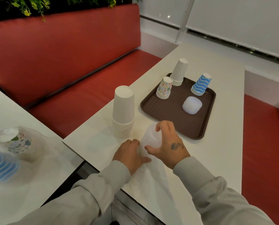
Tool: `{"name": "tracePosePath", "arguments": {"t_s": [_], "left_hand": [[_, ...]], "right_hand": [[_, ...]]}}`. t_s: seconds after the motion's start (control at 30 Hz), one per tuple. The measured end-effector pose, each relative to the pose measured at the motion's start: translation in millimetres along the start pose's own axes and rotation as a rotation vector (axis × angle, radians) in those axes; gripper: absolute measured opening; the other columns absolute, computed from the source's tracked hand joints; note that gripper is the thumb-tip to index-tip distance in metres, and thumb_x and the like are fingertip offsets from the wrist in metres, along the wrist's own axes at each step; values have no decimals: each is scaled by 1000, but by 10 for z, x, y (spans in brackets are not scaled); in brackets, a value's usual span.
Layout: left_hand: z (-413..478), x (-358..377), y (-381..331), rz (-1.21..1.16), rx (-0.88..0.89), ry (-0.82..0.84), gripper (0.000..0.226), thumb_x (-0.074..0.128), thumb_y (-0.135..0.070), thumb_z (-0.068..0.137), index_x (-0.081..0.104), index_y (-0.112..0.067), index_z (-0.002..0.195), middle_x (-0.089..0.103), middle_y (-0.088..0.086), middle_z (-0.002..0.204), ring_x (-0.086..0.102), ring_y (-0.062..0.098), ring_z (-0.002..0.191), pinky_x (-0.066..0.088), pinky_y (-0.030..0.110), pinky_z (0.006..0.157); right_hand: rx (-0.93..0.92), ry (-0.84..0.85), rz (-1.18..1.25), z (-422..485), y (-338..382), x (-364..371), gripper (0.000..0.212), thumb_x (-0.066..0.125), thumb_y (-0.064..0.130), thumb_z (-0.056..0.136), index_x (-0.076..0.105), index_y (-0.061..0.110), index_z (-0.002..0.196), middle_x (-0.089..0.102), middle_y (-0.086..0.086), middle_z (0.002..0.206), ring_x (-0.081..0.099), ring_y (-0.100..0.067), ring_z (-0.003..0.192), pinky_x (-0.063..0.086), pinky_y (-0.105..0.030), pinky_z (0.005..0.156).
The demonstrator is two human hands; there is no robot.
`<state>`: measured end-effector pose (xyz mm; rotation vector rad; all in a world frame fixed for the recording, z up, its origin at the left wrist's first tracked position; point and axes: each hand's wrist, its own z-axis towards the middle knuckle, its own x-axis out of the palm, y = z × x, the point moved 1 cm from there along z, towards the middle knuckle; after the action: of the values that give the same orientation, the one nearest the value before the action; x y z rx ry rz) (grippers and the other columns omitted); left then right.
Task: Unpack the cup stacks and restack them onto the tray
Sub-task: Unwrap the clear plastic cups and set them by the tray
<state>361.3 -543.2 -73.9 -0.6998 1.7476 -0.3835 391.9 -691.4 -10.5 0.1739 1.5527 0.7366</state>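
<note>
Well, the white desk (216, 151) holds a brown tray (171, 116). Four upside-down stacks stand on it: plain white cups (179, 72), picture cups (164, 87), blue wavy cups (200, 85) and clear cups (192, 105). Just left of the tray stands a tall white stack (123, 111). Near the front edge, the right hand (169, 146) curls its fingers round a clear stack (149, 137), and the left hand (129, 155) grips its clear bag (151, 181).

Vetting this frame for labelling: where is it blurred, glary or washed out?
Head view: the tray and its stacks are sharp; the bagged cups at lower left are smeared; the translucent cup stack in the right hand and the clear wrapper the left hand grips nearly wash out against the white table; small glare spots sit on the wall at top.
</note>
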Motion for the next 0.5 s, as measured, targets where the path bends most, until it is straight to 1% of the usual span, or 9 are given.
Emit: {"name": "tracePosePath", "arguments": {"t_s": [0.07,0.17,0.23,0.33,0.43,0.5], "left_hand": [[27,-11,2,-3,-3,-24,60,75,-56,77,56,-21,122,57,-3,116,54,21,111,47,33,92],[84,-33,8,-30,-19,-44,58,77,-53,78,57,-22,122,57,-3,114,55,21,109,48,34,91],[103,-51,6,-7,-16,-53,58,76,-52,78,56,-23,123,57,-4,114,55,22,110,49,36,93],[111,-60,4,15,-11,-56,55,73,-53,81,54,-25,124,56,-5,115,55,21,111,49,36,94],[151,-69,5,-8,-23,-39,55,74,-51,81,54,-24,124,56,-5,116,55,21,113,48,34,94],[171,-90,5,-19,-29,-26,59,76,-48,81,52,-23,128,56,-2,124,54,23,119,46,34,97]], "right_hand": [[2,-5,-3,39,9,21,54,83,36,74,38,27,104,33,11,119,50,-21,82,36,-20,66],[4,22,-32,98,30,32,55,82,38,75,35,32,104,33,12,120,51,-21,82,36,-19,65],[2,45,-64,127,43,28,56,81,39,75,33,34,104,34,11,121,51,-21,82,35,-19,64],[3,52,-73,155,48,27,56,80,39,76,32,34,104,34,11,121,50,-21,81,33,-14,62],[-5,44,-63,163,50,38,56,80,39,77,32,34,106,32,12,121,48,-21,86,35,-18,69],[-9,43,-51,167,59,43,55,79,38,78,32,33,107,32,11,123,48,-21,90,37,-20,75]]}}
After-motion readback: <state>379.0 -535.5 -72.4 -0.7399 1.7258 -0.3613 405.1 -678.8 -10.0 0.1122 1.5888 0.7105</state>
